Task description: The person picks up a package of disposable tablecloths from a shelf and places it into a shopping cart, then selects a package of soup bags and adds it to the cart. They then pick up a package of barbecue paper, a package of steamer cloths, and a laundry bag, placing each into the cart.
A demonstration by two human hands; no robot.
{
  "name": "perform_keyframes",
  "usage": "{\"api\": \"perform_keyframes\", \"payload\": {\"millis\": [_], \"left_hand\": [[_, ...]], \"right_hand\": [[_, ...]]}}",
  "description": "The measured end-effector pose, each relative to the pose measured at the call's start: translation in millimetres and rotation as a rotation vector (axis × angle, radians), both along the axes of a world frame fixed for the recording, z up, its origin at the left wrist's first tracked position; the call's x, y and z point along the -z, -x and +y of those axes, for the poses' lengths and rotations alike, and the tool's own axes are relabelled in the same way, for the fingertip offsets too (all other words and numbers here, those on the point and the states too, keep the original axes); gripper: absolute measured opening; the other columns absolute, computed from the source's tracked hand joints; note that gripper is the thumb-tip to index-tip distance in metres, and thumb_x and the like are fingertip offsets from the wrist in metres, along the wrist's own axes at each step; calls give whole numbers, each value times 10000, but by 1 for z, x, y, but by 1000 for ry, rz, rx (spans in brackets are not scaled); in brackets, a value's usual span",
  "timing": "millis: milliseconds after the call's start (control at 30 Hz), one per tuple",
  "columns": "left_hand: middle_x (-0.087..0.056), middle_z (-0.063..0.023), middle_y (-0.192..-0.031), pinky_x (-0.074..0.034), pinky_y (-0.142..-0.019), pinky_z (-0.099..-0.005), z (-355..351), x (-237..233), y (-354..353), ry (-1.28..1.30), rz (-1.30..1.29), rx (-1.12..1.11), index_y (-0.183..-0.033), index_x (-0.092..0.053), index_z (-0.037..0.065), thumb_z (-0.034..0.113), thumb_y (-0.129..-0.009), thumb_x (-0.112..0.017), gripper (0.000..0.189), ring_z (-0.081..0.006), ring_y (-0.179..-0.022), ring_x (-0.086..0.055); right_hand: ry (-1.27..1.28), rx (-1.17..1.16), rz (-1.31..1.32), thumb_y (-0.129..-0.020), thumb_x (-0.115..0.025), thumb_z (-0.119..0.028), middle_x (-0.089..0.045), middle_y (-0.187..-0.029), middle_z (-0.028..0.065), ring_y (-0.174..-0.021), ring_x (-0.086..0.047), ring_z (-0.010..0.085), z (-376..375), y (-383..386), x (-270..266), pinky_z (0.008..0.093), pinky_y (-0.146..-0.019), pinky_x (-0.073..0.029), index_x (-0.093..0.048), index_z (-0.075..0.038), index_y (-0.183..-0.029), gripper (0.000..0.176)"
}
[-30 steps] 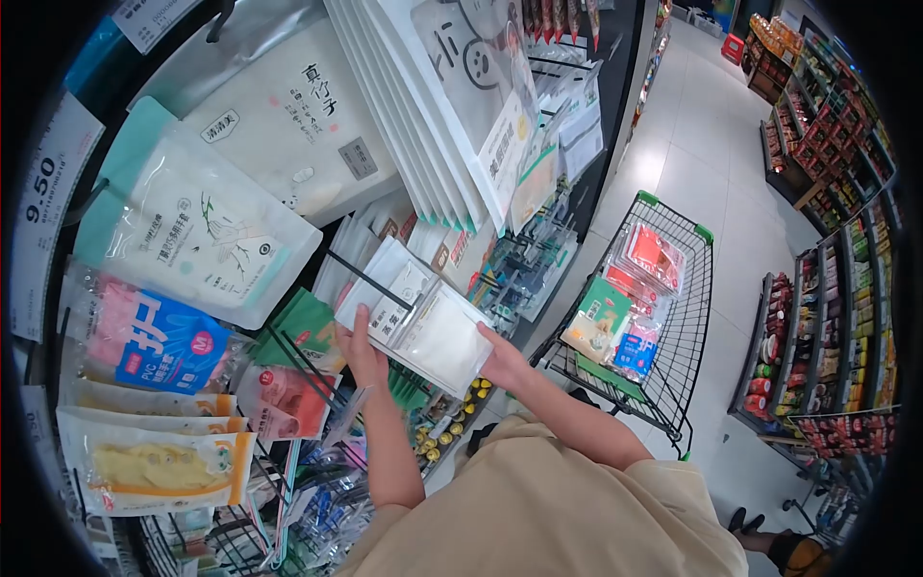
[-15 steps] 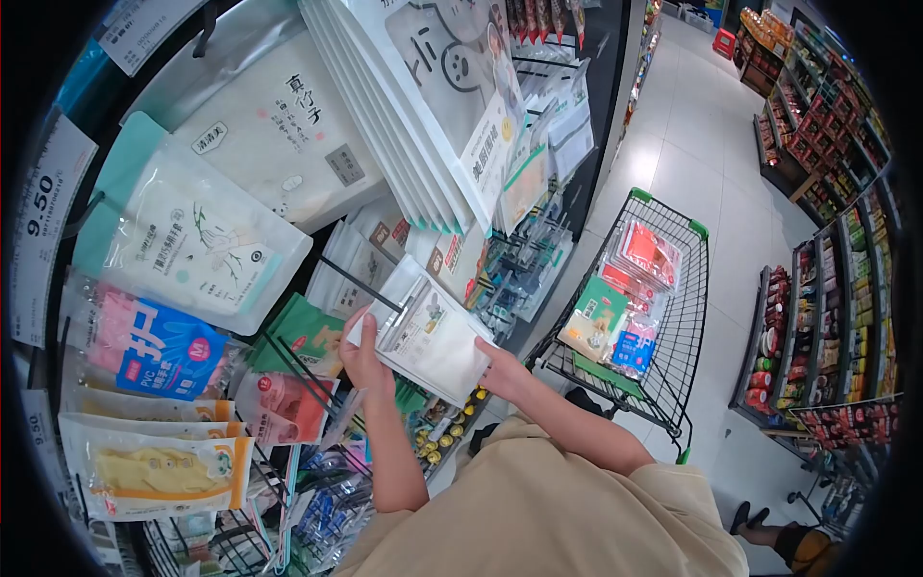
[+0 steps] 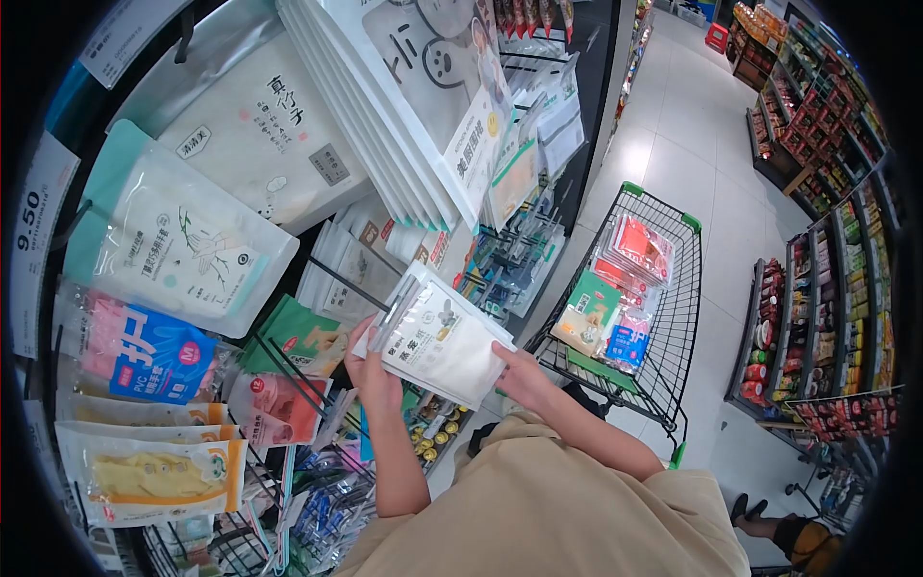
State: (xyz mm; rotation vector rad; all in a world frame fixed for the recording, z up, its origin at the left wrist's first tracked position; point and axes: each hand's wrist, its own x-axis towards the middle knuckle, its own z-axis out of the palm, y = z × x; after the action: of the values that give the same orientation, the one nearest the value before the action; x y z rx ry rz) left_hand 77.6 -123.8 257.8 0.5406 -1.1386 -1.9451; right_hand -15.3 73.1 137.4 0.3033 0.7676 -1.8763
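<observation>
Between my hands is a small stack of white, clear-fronted packs of steamer paper (image 3: 437,337), tilted with the printed face up. My left hand (image 3: 373,378) is closed on the stack's left edge, fingers partly behind it. On the right edge, my right hand (image 3: 522,377) pinches the lower corner, thumb on top. The tip of a black display hook (image 3: 348,283) comes right to the upper left edge of the stack. Just behind hang similar white packs (image 3: 341,279) and a green pack (image 3: 300,332).
Hanging goods crowd the rack on my left, including a glove bag (image 3: 197,236), a blue and pink PVC glove pack (image 3: 159,351) and a yellow glove pack (image 3: 154,466). A wire shopping cart (image 3: 687,279) holding several packs stands at right. Shelves (image 3: 817,317) line the far side; a person's legs (image 3: 764,524) show lower right.
The steamer paper stack has shifted slightly right and down, off the overlapping hook tip, and its printed front faces me more. Both hands moved with it; the view turned slightly.
</observation>
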Motion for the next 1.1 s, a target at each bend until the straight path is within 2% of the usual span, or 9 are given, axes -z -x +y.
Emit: {"api": "perform_keyframes", "payload": {"millis": [233, 300, 433, 500, 600, 767, 900, 1067, 1100], "left_hand": [[-627, -163, -1148, -514, -911, -325, 6, 18, 3, -1, -3, 28, -1211, -535, -79, -28, -918, -567, 299, -216, -1024, -639], [-622, -167, -1161, -511, -917, -329, 7, 23, 4, -39, -15, 16, -1218, -530, -79, -26, -919, -565, 306, -224, -1033, -636], [-609, -181, -1210, -518, -927, -362, 24, 29, 11, -154, -4, -37, -1237, -528, -68, 58, -949, -585, 319, -258, -1070, -632], [-597, -191, -1245, -530, -924, -402, 41, 33, 13, -227, -55, -44, -1265, -519, -52, 161, -975, -590, 367, -289, -1106, -624], [-595, -189, -1253, -534, -922, -412, 76, 46, 21, -381, -88, -5, -1272, -518, -47, 184, -981, -580, 376, -298, -1104, -625], [-576, -178, -1283, -491, -985, -418, 102, 90, 40, -477, -170, 200, -1311, -493, -44, 229, -1003, -536, 414, -292, -1177, -582], [-576, -173, -1287, -483, -992, -415, 107, 103, 68, -472, -234, 310, -1311, -490, -46, 233, -1008, -526, 413, -286, -1185, -577], [-568, -141, -1315, -472, -997, -402, 129, 124, 115, -488, -392, 477, -1332, -496, 5, 250, -1009, -532, 407, -259, -1206, -563], [-524, -131, -1367, -441, -1021, -385, 132, 131, 123, -445, -368, 563, -1393, -434, 45, 282, -1008, -539, 464, -241, -1239, -531]], "right_hand": [[-38, 73, 72, -966, -612, -260, -559, -1303, 81, -1195, -558, 213, 22, 3, -7, 417, -1031, -450, -440, -34, -1350, 478], [-67, 101, 106, -941, -652, -226, -579, -1263, 84, -1151, -586, 201, 31, 5, -7, 416, -980, -493, -454, -20, -1321, 475], [-159, 99, 163, -949, -633, -204, -553, -1316, 91, -1165, -584, 204, 65, 10, -10, 391, -1016, -478, -431, -24, -1358, 491], [-68, 117, 126, -938, -647, -190, -574, -1292, 115, -1166, -588, 227, 87, 9, -5, 394, -996, -488, -452, 5, -1333, 481], [-19, 179, 40, -934, -650, -191, -559, -1321, 132, -1194, -574, 245, 123, 8, -4, 396, -1022, -472, -424, 6, -1375, 533], [-5, 217, -54, -936, -646, -201, -547, -1344, 142, -1226, -554, 264, 174, 1, -1, 391, -1049, -451, -413, 2, -1395, 553], [-328, 38, 190, -930, -653, -210, -581, -1298, 107, -1131, -617, 214, 199, -4, -2, 408, -930, -538, -426, -43, -1405, 552], [-328, 315, 133, -933, -647, -189, -602, -1259, 103, -1105, -628, 211, 218, -2, 7, 383, -917, -544, -442, -27, -1385, 523], [-326, 401, 133, -934, -644, -176, -606, -1251, 103, -1096, -632, 211, 222, -1, 10, 375, -911, -547, -445, -18, -1378, 512]]}}
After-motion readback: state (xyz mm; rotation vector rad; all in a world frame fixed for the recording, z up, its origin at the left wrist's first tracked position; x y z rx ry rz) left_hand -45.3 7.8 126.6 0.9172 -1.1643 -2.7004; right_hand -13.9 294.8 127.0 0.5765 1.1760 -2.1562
